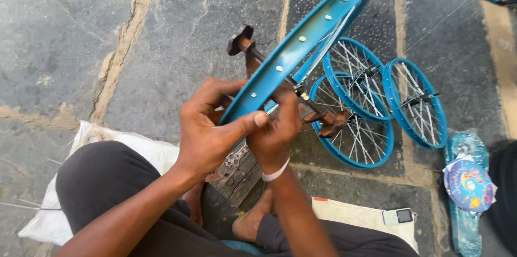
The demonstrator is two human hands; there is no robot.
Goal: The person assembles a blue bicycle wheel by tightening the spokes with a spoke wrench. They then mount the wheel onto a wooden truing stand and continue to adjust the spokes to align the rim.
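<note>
- The left hand (207, 133) has its grip closed on the blue wheel rim (293, 52), thumb pressed on the rim's near edge
- The right hand (276, 127), just beside it, pinches a spoke at the rim
- Three spoked blue wheels (377, 106) lie on the stone floor (177, 20) beyond the rim
</note>
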